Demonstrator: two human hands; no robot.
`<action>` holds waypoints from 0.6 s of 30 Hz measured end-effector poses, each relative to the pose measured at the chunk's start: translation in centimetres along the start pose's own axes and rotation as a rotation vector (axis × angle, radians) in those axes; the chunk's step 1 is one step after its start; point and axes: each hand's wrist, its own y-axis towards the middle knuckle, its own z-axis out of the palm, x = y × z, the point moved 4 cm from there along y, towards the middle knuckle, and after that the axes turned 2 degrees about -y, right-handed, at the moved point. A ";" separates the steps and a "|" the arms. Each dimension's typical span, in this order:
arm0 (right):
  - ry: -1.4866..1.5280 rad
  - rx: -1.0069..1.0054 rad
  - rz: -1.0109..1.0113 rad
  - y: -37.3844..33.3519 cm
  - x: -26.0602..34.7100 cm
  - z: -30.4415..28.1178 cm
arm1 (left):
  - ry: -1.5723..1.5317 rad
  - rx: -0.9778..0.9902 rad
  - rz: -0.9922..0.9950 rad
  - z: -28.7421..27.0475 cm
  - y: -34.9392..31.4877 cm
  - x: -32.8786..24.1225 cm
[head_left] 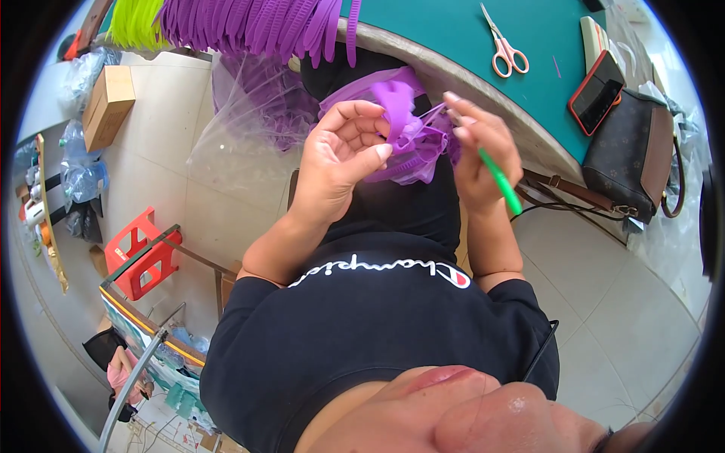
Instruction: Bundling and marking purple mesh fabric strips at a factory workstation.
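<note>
Over my lap, my left hand (343, 155) pinches a soft purple rubber strap (396, 113) between thumb and curled fingers. Facing it from the right, my right hand (487, 151) is closed round a slim tool with a green handle (500, 181); its working end is blurred near the fingertips. Between both hands, more purple ridged straps (419, 162) lie bunched on my lap, partly in a clear bag. A row of purple straps (249, 26) hangs over the table edge beyond my left hand, with lime-green straps (136, 23) beside them.
On the green table top (430, 23) lie scissors (504, 57) with pale pink handles and a red-cased phone (596, 92). A brown handbag (630, 155) stands at the right. Leftward are a clear bag of purple pieces (260, 102), a cardboard box (109, 109) and a red stool (143, 253).
</note>
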 end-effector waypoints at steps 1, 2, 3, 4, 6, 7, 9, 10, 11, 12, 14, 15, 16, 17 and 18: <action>-0.023 -0.017 0.020 0.0 -0.6 -0.5 | 0.001 -0.002 0.002 -0.3 -0.2 -0.4; -0.049 -0.034 0.040 0.0 -1.1 -1.2 | -0.039 0.048 -0.107 -0.4 -0.4 -0.4; -0.055 -0.074 0.058 0.1 -1.8 -1.9 | -0.079 0.098 -0.214 -0.5 -0.7 -0.4; -0.061 -0.113 0.075 0.1 -2.4 -2.5 | -0.081 0.097 -0.214 -0.9 -0.9 -0.6; -0.062 -0.169 0.089 0.5 -3.7 -3.6 | -0.204 0.157 -0.422 -1.3 -1.6 -0.2; -0.076 -0.251 0.102 0.5 -4.2 -4.4 | -0.238 0.171 -0.449 -1.7 -2.0 -0.3; -0.103 -0.354 0.144 0.7 -4.7 -5.9 | -0.263 0.216 -0.452 -2.7 -2.7 -0.9; -0.101 -0.352 0.144 0.9 -5.0 -6.5 | -0.287 0.261 -0.454 -3.3 -3.1 -1.2; -0.221 -0.369 0.134 1.1 -4.7 -8.0 | -0.333 0.293 -0.464 -3.8 -3.2 -1.3; -0.311 -0.379 0.124 1.0 -5.0 -8.7 | -0.332 0.289 -0.461 -4.7 -3.7 -1.4; -0.346 -0.405 0.134 0.6 -5.6 -10.2 | -0.375 0.295 -0.358 -6.3 -4.3 -2.1; -0.443 -0.423 0.185 0.5 -5.8 -11.1 | -0.375 0.293 -0.353 -7.2 -4.7 -2.4; -0.540 -0.440 0.235 0.3 -6.1 -11.9 | -0.406 0.296 -0.249 -8.2 -5.1 -3.1; -0.580 -0.456 0.259 0.2 -6.4 -12.8 | -0.436 0.303 -0.152 -9.1 -5.3 -3.9; -0.577 -0.456 0.259 0.1 -6.7 -13.2 | -0.435 0.302 -0.150 -10.2 -5.8 -4.5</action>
